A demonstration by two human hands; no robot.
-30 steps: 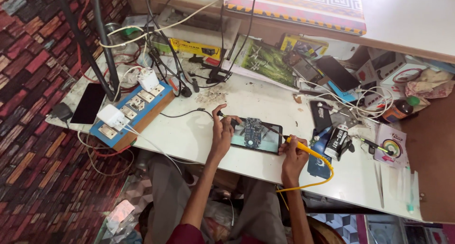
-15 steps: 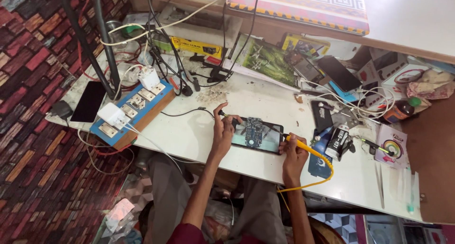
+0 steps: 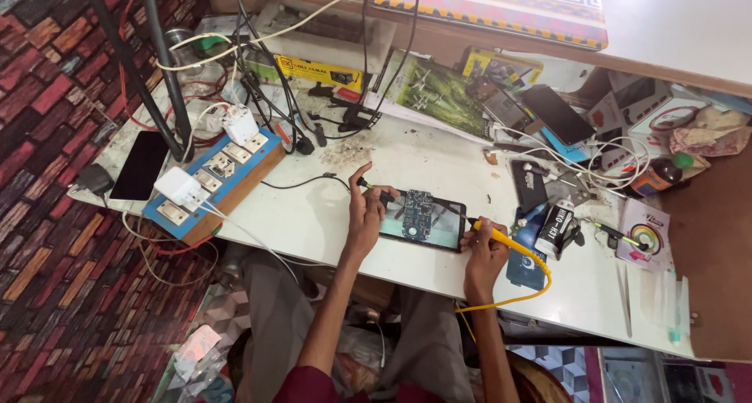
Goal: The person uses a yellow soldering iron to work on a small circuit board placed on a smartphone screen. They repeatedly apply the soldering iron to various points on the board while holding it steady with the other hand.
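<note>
White worktop point(image 3: 329, 215): smooth, matt, smudged laminate. Phone point(image 3: 421, 221): glossy dark glass under a bare blue circuit board point(image 3: 417, 213). Soldering iron point(image 3: 501, 238): yellow plastic handle, rubbery yellow cord. Switch board point(image 3: 211, 185): wooden box, blue face, white plastic switches.

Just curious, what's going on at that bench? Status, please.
Left hand pinching a thin black tool. Right hand gripping yellow soldering iron. Both at circuit board lying on dark phone. Bottle close by.

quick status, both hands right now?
Left hand: closed on a thin black tool, tip toward the circuit board.
Right hand: closed on a yellow-handled soldering iron, tip at the board's right side.
</note>
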